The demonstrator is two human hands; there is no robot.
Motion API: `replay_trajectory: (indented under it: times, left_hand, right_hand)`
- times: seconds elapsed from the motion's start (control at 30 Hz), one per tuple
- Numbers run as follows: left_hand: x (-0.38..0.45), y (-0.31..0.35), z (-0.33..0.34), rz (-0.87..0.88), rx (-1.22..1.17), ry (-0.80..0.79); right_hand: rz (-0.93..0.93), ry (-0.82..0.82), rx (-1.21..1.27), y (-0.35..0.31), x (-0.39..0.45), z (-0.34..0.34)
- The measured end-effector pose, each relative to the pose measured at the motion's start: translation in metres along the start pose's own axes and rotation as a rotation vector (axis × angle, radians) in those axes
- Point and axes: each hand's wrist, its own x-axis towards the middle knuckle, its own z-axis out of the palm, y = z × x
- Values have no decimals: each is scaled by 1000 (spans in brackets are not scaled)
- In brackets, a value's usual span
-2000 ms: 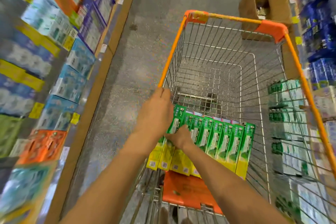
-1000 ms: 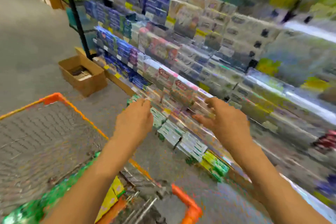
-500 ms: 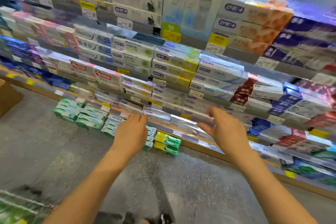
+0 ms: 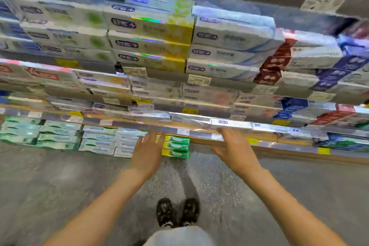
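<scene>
I face store shelves packed with toothpaste boxes. A short stack of green and yellow boxes lies on the bottom shelf, right in front of me. My left hand reaches out toward them with straight fingers and holds nothing; its fingertips are just left of the stack. To the right of the stack, my right hand is stretched out with spread fingers and is empty, its fingertips near the shelf edge. Both hands look blurred.
Pale green and white boxes fill the bottom shelf to the left. White, yellow and blue boxes crowd the upper shelves, with price tags on the rails. My black shoes stand on grey floor.
The view has swung from the orange cart, where my hands touched green boxes, to the shelves. Both empty hands have moved down and forward toward the bottom shelf.
</scene>
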Motion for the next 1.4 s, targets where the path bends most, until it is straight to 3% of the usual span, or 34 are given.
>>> replay_trajectory:
  times: [0.1, 0.27, 0.43, 0.6, 0.77, 0.93, 1.4]
  left_hand:
    - [50, -5, 77, 59, 34, -8]
    - [150, -12, 198, 24, 219, -160]
    - [231, -8, 310, 18, 312, -152]
    - [298, -15, 400, 50, 334, -126]
    - [323, -20, 428, 55, 387, -79]
    - [316, -28, 450, 67, 318, 57]
    - [313, -30, 458, 92, 336, 160]
  right_hand:
    - [65, -126, 85, 25, 29, 82]
    - [103, -294, 75, 81, 89, 226]
    - [36, -413, 3, 126, 140, 375]
    - [-116, -415, -110, 144, 172, 482]
    - [-238, -302, -200, 146, 183, 522]
    - [-223, -184, -289, 135, 180, 539]
    - [-170, -116, -343, 129, 175, 560]
